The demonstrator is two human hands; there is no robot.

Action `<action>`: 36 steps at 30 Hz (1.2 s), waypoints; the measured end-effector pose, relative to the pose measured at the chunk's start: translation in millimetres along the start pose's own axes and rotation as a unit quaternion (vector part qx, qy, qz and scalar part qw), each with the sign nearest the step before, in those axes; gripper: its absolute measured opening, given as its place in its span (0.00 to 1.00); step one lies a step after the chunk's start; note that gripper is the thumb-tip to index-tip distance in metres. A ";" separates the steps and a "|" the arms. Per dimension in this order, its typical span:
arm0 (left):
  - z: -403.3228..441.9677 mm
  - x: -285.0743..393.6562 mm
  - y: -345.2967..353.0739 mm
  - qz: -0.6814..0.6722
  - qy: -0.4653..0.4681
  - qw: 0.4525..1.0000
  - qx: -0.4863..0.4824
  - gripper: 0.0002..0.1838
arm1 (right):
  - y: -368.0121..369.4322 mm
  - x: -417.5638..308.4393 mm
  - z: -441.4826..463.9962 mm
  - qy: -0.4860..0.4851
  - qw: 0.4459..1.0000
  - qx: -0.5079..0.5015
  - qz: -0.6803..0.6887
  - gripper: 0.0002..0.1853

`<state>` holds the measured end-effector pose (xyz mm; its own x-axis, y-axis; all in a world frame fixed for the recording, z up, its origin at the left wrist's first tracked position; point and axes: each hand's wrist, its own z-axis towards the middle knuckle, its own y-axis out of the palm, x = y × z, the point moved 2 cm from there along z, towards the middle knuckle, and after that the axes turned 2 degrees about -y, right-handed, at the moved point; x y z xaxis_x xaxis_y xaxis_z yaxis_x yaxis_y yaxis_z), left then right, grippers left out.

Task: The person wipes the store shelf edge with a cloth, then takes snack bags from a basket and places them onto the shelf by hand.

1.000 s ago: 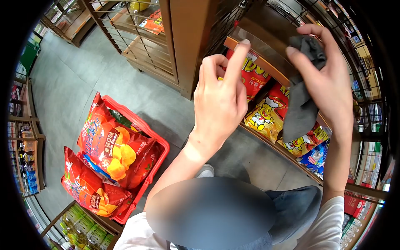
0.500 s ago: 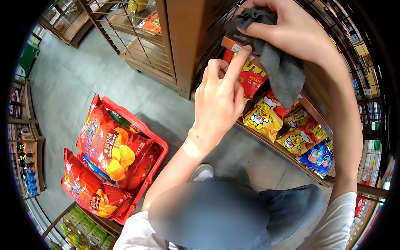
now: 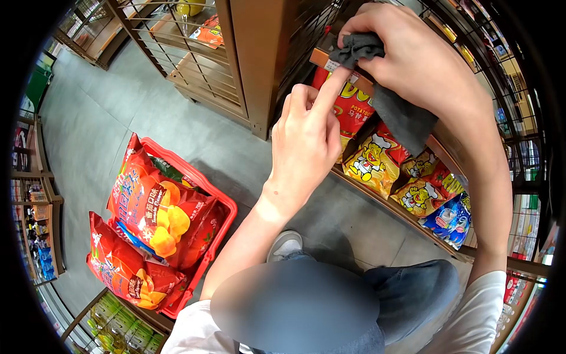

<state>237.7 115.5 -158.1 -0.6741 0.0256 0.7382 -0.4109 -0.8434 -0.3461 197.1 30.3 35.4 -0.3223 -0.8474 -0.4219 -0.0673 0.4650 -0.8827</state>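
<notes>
My right hand (image 3: 407, 50) pinches a bunched dark grey cloth (image 3: 407, 115) over the brown shelf edge (image 3: 365, 87); the rest of the cloth hangs down past it. Close by, my left hand (image 3: 303, 138) has its index finger stretched out, the tip at a white price label (image 3: 335, 66) on that edge and against the cloth. Its other fingers are curled and hold nothing. Below the edge stands a red bag of potato snacks (image 3: 354, 112). Yellow snack bags (image 3: 374, 156) and a blue snack bag (image 3: 449, 221) lie along the lower shelf.
A red shopping basket (image 3: 227, 206) on the grey floor (image 3: 88, 130) holds large red bags of tomato chips (image 3: 171, 212). A brown shelf post (image 3: 256, 65) rises left of my hands, with a wire-sided rack (image 3: 200, 76) beyond. More stocked shelves line the left side.
My right hand has moved slightly down and to the right, bringing the bunched cloth onto the label by my left fingertip. My left hand has barely shifted.
</notes>
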 end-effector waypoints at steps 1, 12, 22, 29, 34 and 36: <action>0.0 0.0 -0.4 0.003 -0.002 1.000 -0.003 0.31 | 12.0 2.2 -0.9 -0.009 0.993 0.068 -0.097 0.13; -0.7 -1.8 2.3 -0.008 -0.011 1.000 -0.017 0.39 | 11.6 69.6 -25.2 -0.116 0.956 0.125 -0.238 0.14; 2.2 4.4 3.3 -0.047 0.008 0.999 0.007 0.35 | -2.8 80.1 -41.8 0.001 0.989 0.136 -0.065 0.11; 5.2 20.0 -0.8 -0.060 0.037 0.997 0.035 0.27 | 2.4 105.7 -91.0 -0.028 0.955 0.280 0.096 0.12; 7.7 41.6 -0.2 -0.076 0.028 0.996 0.028 0.19 | 6.4 110.4 -126.3 0.036 0.930 0.316 0.185 0.13; 11.3 54.9 1.1 -0.075 0.036 0.996 0.022 0.15 | 6.3 119.2 -136.1 0.026 0.923 0.339 0.181 0.13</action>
<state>207.2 109.9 -111.5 -0.6505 0.1895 0.7354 -0.4837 -0.8499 -0.2089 29.7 -32.9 7.7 -0.2528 -0.6462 -0.7201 0.6548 0.4336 -0.6190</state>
